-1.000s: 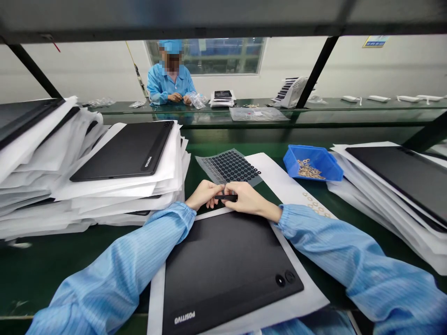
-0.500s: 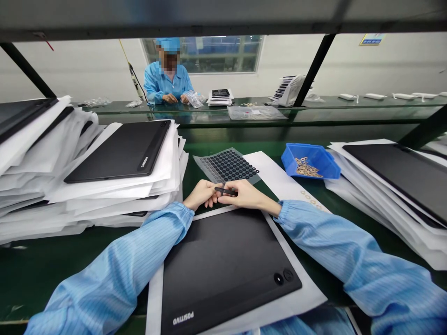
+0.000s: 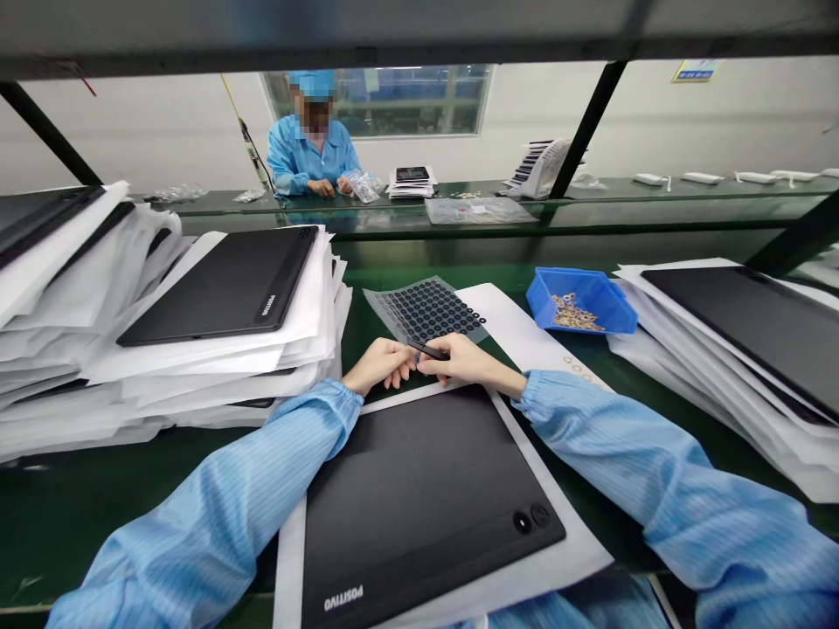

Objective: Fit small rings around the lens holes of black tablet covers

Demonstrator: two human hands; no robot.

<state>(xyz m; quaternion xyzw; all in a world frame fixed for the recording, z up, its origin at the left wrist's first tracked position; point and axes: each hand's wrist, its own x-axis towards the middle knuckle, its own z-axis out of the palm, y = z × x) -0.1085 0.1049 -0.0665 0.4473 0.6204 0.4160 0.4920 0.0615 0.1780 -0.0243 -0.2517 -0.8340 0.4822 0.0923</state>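
My right hand [image 3: 457, 359] is closed on slim black tweezers [image 3: 429, 349], whose tip points toward my left hand. My left hand [image 3: 385, 363] is pinched near that tip; whatever sits between its fingertips is too small to make out. Below both hands, a black tablet back cover [image 3: 426, 489] marked POSITIVO lies on a white sheet [image 3: 580, 550], with two round camera openings at its lower right. Just beyond my fingers is a clear sheet of round black stickers [image 3: 429, 310], partly overlapping a white paper strip [image 3: 508, 323] that carries several small gold rings.
A blue bin [image 3: 580, 301] holds small gold-coloured parts. Covers interleaved with paper form stacks on the left [image 3: 223, 367] and right [image 3: 727, 376]. A shelf [image 3: 419, 31] crosses overhead. Across the bench, a person in blue [image 3: 313, 153] handles a plastic bag.
My right hand has shifted slightly away from my left, and the tweezers now slant more, with their tip raised. My left hand stays nearly in place. The cover has not moved.
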